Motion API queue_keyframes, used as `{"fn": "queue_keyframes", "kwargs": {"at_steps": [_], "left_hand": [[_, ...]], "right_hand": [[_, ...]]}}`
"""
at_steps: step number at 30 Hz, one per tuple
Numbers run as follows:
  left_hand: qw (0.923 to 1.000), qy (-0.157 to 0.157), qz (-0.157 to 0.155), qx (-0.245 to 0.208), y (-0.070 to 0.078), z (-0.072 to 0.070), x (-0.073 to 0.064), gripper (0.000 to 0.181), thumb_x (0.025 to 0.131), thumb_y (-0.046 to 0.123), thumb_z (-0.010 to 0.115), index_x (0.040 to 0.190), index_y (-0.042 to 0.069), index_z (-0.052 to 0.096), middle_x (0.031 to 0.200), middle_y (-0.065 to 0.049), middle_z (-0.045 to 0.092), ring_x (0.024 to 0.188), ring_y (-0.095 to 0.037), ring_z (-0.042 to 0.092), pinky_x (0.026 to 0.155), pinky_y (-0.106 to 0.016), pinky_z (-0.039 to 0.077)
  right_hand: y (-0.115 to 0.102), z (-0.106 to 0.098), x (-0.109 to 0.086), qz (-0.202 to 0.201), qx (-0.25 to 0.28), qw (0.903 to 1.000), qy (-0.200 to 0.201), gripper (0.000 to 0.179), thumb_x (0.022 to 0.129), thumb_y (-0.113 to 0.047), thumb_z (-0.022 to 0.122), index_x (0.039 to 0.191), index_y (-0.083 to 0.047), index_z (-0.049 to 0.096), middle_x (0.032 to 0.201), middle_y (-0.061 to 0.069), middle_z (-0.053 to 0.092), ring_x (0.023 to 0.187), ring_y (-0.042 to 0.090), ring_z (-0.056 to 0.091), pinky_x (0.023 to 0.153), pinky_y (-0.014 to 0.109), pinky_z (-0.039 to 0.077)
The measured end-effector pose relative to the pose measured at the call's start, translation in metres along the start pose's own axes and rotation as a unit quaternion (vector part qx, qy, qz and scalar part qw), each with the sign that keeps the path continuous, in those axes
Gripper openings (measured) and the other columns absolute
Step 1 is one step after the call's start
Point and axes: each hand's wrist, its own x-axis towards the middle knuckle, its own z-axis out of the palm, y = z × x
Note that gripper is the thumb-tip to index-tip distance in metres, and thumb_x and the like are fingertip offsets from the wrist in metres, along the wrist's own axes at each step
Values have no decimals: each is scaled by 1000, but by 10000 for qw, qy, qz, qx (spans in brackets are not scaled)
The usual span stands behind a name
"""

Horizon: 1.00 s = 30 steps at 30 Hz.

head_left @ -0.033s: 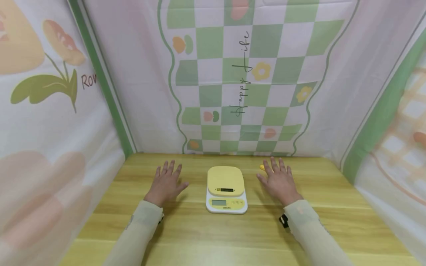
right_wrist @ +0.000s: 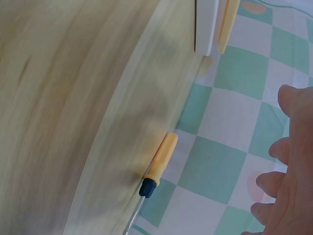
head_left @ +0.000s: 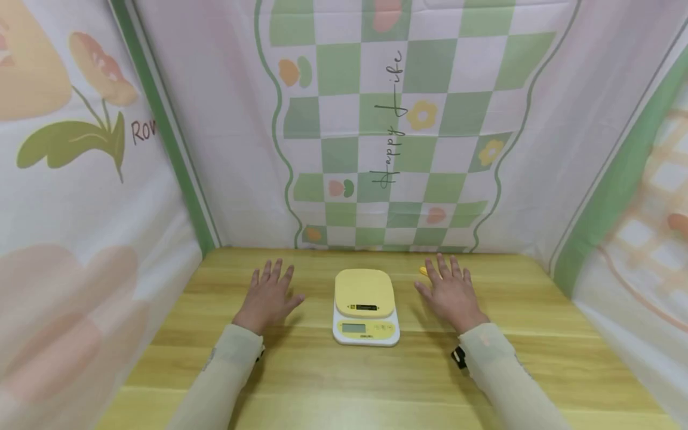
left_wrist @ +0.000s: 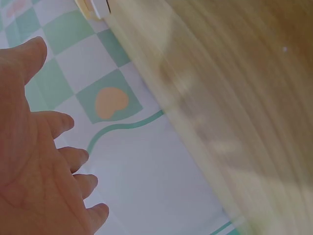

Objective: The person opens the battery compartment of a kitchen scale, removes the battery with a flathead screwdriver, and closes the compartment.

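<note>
A kitchen scale with a yellow platform and white base lies between the two hands; its display looks blank. To its left, my left hand hovers palm down, fingers spread, holding nothing. My right hand has the same spread pose on the other side and is also holding nothing. Beneath and behind the right fingers lies a screwdriver, mostly covered in the head view. From the right wrist, the screwdriver shows a yellow-orange handle, dark collar and thin metal shaft; its tip is out of frame.
Both hands are over a wood-grain table. Behind its far edge hangs a curtain with green checks and lettering. Patterned cloth closes off the left side, and more cloth hangs at the right.
</note>
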Motion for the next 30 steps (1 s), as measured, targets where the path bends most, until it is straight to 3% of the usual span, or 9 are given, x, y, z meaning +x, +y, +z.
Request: {"fn": "queue_keyframes", "kwargs": {"at_steps": [6,15,22,30], "left_hand": [[9998,30,101,187,0,1,3,82,95,67,35,155,12,24,159,-20,8,144,-41,0,116,-59,2],[9994,28,226,261,3,9,-2,76,97,58,46,153,10,29,158,-20,12,144,-42,6,116,-60,6],[9955,645,690,14,3,14,3,66,98,46,54,147,4,39,153,-21,31,139,-37,29,114,-54,25],[9864,1245,1066,-82,2,10,10,55,94,33,65,137,0,52,138,-22,51,125,-35,50,105,-48,42]], "right_hand": [[3,0,-5,-70,-83,9999,91,74,101,-57,35,153,-6,27,155,28,17,140,52,7,109,72,4],[3,14,-16,-142,-152,9998,3,70,101,-53,40,151,-5,31,153,29,21,138,55,12,108,73,7],[-4,15,-14,-37,294,9995,-112,72,102,-53,35,152,-1,25,154,30,18,140,52,10,111,68,10],[-15,10,-5,-41,540,9985,18,72,103,-50,38,151,2,27,153,29,22,139,51,14,112,66,15]]}}
